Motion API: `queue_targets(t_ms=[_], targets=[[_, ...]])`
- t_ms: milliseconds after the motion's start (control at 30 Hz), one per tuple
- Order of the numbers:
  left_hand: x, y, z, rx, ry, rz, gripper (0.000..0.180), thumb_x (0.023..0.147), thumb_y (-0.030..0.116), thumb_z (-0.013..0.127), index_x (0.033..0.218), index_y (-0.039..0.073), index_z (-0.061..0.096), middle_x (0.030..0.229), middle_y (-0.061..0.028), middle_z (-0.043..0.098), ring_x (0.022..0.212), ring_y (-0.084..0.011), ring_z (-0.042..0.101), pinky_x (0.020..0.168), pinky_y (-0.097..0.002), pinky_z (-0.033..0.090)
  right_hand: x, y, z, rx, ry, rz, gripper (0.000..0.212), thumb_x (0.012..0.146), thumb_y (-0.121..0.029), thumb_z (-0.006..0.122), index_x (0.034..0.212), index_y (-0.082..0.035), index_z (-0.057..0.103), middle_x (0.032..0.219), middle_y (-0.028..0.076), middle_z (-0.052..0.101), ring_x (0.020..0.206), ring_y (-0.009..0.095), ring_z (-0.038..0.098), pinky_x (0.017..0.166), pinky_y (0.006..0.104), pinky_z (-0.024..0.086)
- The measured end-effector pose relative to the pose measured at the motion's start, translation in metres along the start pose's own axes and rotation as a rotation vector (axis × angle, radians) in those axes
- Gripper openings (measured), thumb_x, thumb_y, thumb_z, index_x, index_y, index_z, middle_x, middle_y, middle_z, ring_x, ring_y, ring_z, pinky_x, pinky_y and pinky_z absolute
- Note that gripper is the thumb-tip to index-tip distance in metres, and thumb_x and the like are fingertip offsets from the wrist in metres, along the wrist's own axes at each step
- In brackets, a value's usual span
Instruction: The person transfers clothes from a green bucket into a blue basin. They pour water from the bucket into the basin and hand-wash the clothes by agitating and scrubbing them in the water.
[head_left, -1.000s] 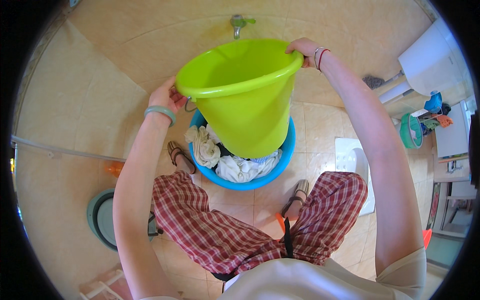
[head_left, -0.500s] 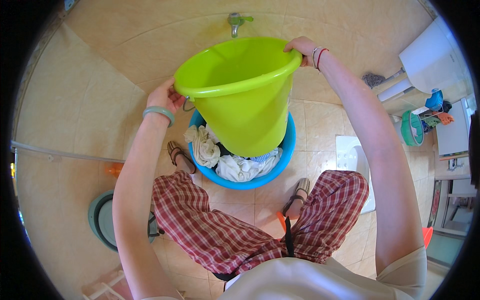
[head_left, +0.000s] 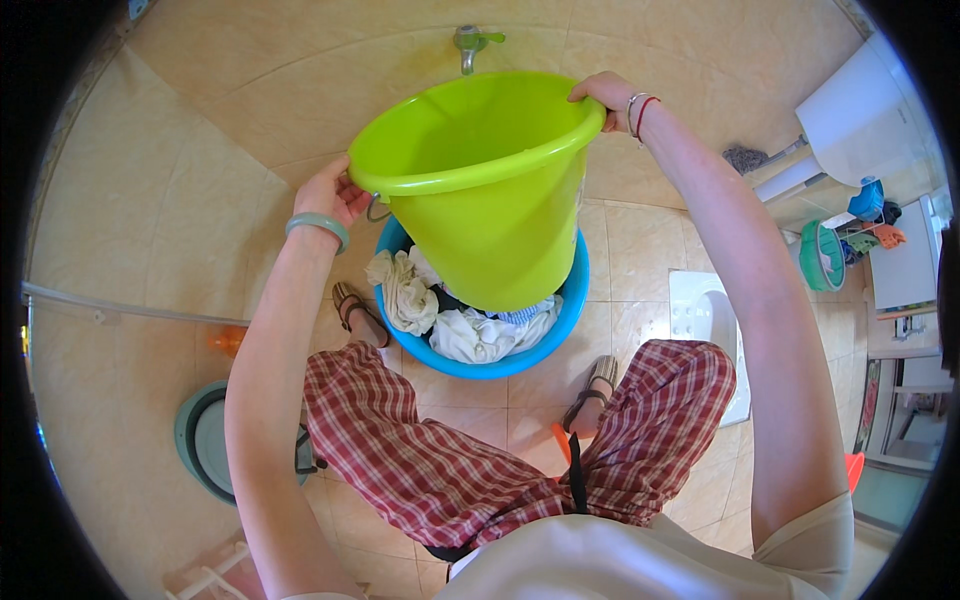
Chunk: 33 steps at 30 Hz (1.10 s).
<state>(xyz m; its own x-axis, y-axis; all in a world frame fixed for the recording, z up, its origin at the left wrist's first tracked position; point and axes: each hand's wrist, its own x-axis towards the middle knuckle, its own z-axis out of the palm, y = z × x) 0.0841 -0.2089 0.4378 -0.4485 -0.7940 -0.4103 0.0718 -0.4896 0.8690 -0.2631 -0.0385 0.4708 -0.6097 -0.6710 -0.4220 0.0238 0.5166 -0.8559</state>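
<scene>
Beige-tiled wall (head_left: 680,40), upper frame, fitted with one metal tap (head_left: 467,50), top centre. One lime-green bucket (head_left: 490,225), upper centre, its rim gripped at left by the left hand (head_left: 337,190), at right by the right hand (head_left: 604,98). One blue basin (head_left: 480,369), centre, partly hidden behind bucket, containing crumpled cloths (head_left: 472,337), mostly white.

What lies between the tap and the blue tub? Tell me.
In the head view, the bucket is between the tap and blue tub, its rim held by the left hand and right hand.
</scene>
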Motion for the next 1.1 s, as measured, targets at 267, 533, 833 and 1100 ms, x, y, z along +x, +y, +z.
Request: queue_targets(t_ms=[267, 533, 833, 1100], targets=[[0.006, -0.008, -0.002, 0.014, -0.004, -0.012, 0.018, 0.088, 0.024, 0.061, 0.095, 0.007, 0.059, 0.08, -0.0039, 0.059, 0.07, -0.0167, 0.059, 0.057, -0.0302, 0.051, -0.002, 0.003, -0.002, -0.019, 0.007, -0.032, 0.02, 0.08, -0.01, 0.057, 0.065, -0.007, 0.044, 0.054, 0.002, 0.041, 0.035, 0.009, 0.023, 0.035, 0.0277, 0.017], [0.01, -0.019, 0.0, 0.039, 0.032, -0.029, 0.019, 0.088, 0.024, 0.061, 0.094, 0.006, 0.059, 0.079, -0.0048, 0.058, 0.069, -0.0181, 0.059, 0.058, -0.0317, 0.052, -0.004, 0.008, -0.005, 0.002, 0.042, -0.044, 0.019, 0.079, -0.01, 0.059, 0.066, -0.007, 0.045, 0.054, 0.002, 0.042, 0.036, 0.009, 0.026, 0.035, 0.0278, 0.018], [-0.024, -0.065, 0.02, 0.038, -0.091, -0.155, 0.023, 0.09, 0.029, 0.058, 0.095, 0.007, 0.061, 0.077, -0.0055, 0.061, 0.068, -0.0193, 0.061, 0.06, -0.0342, 0.053, -0.044, 0.038, -0.044, -0.197, 0.066, -0.067, 0.011, 0.077, -0.013, 0.057, 0.077, -0.002, 0.055, 0.062, 0.006, 0.054, 0.044, 0.013, 0.047, 0.037, 0.0288, 0.032], [-0.06, -0.164, 0.104, 0.246, -0.414, -0.418, 0.03, 0.091, 0.027, 0.057, 0.114, 0.009, 0.051, 0.105, -0.0121, 0.059, 0.088, -0.0243, 0.06, 0.078, -0.0432, 0.053, -0.14, 0.124, -0.12, -0.622, 0.549, -0.653, 0.037, 0.077, -0.012, 0.058, 0.111, 0.003, 0.059, 0.091, 0.018, 0.067, 0.081, 0.025, 0.066, 0.07, 0.0325, 0.051]])
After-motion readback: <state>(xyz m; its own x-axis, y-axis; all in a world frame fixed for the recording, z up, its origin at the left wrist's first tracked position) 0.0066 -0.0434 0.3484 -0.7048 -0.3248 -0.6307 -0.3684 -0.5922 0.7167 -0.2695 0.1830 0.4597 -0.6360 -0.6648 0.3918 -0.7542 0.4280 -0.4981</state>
